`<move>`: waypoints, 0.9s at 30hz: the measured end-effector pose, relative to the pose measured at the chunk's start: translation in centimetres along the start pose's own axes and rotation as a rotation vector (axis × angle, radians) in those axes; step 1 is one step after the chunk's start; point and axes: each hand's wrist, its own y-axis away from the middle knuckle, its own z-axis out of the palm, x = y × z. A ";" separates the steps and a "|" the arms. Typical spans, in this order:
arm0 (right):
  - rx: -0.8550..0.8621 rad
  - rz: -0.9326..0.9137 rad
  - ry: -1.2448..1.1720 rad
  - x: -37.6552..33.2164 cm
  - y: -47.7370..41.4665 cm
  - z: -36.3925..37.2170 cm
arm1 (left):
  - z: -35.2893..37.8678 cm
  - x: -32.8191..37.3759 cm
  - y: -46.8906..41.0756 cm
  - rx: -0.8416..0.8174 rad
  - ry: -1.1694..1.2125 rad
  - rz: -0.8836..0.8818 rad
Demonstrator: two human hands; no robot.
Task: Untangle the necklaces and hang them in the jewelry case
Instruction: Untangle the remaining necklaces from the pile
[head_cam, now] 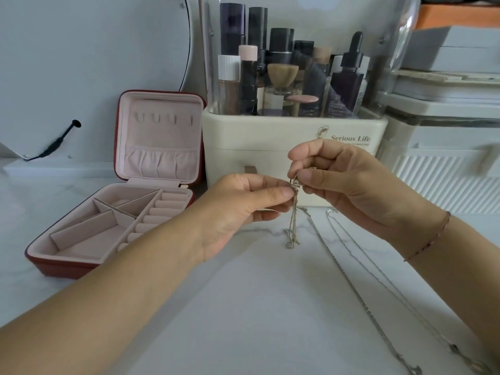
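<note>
Dangling straight down, pinched necklace [293, 215]

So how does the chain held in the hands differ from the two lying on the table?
The held chain looks gold-toned; the table chains look silver. The held chain hangs bunched and knotted, pinched by the left hand and right hand; the table chains lie stretched out, untouched. Both are thin necklaces, outside the open jewelry case.

The jewelry case [81, 239] sits open on the table [243, 307] at left, its lid at the far side. Just right of it, an organizer [270, 142] holds bottles [281, 77]. Before the organizer, a tangled necklace [293, 217] hangs between the left hand [238, 209] and right hand [349, 185]. Two chains [349, 280] lie at near right.
</note>
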 end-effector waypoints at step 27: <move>0.029 0.242 0.231 -0.1 0.2 0.7 | 0.3 -0.1 -0.3 0.147 -0.162 0.168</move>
